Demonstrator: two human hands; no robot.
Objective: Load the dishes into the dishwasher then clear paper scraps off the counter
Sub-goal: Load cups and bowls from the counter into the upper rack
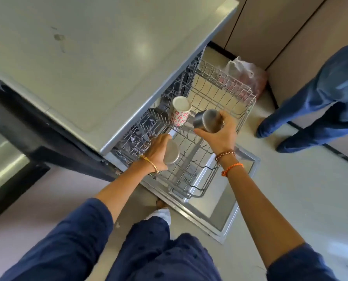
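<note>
Steel on both sides, head view: right hand (pixel 222 131) grips a steel tumbler (pixel 208 121), fingers curled round its far side and thumb along the near edge, cup tilted w/ its flat base toward the camera, held just above the pulled-out wire rack (pixel 225 92) of the dishwasher (pixel 238 201). Left hand (pixel 159 150) holds a 2nd steel cup (pixel 171 152) low at the rack's left edge, fingers wrapped over it, base facing up and right; can't tell if it touches the wires. White cup w/ red flower print (pixel 179 111) already stands in the rack, between the 2 hands and toward the machine's inside, tipped a bit w/ its pale base up. Rest of rack is bare wire; dishwasher door lies open and flat on the floor under it. Grey worktop (pixel 92 57) fills the upper left, its corner overhanging the machine, a couple of small marks on it; no paper scraps seen on the part in view. Gold bangle (pixel 150 164) on left wrist, brown bead bracelet and orange thread (pixel 231 169) on right, dark blue sleeves pushed up. Clear plastic bag (pixel 246 76) sits on the floor beyond the rack, by the cabinet. Another person's legs in blue jeans (pixel 319 102) stand at right.
</note>
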